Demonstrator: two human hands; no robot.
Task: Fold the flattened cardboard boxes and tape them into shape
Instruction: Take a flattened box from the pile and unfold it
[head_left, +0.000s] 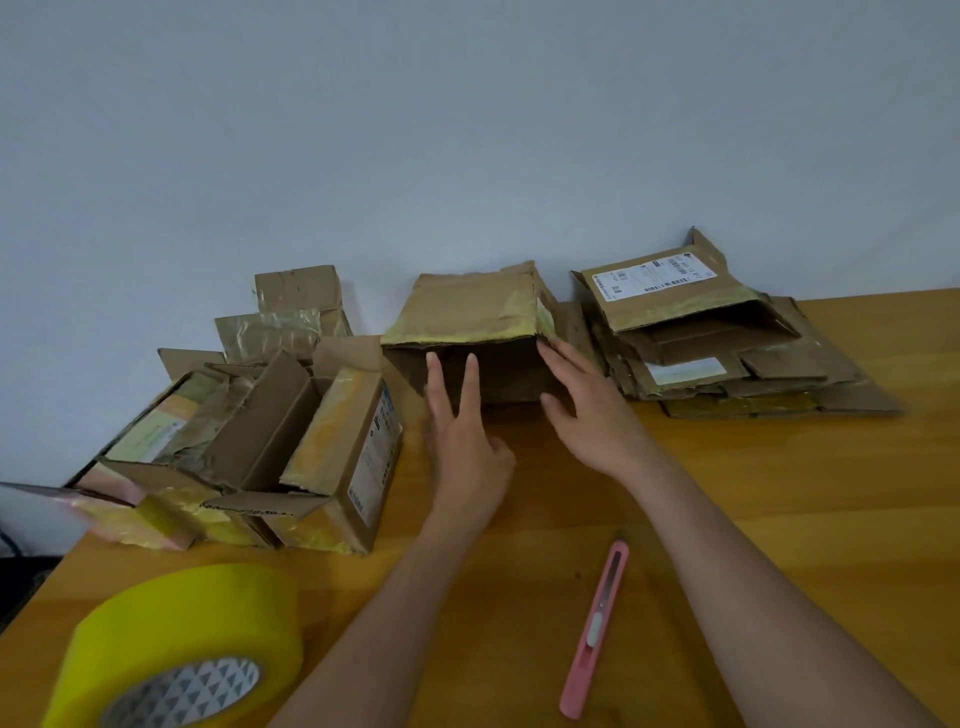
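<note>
A folded-up cardboard box (472, 317) stands at the back middle of the wooden table (779, 509), against the wall. My left hand (462, 441) reaches toward its near face with two straight fingers raised against it. My right hand (587, 410) lies with straight fingers at the box's right lower corner. Neither hand grips anything. A pile of flattened cardboard boxes (727, 353) lies to the right of it. A big roll of yellow tape (176, 649) sits at the near left. A pink utility knife (595, 629) lies between my forearms.
Several shaped, taped boxes (270, 441) are heaped at the left side of the table, some leaning on each other. A plain grey wall (467, 130) runs behind the table. The table's left edge drops off near the tape roll.
</note>
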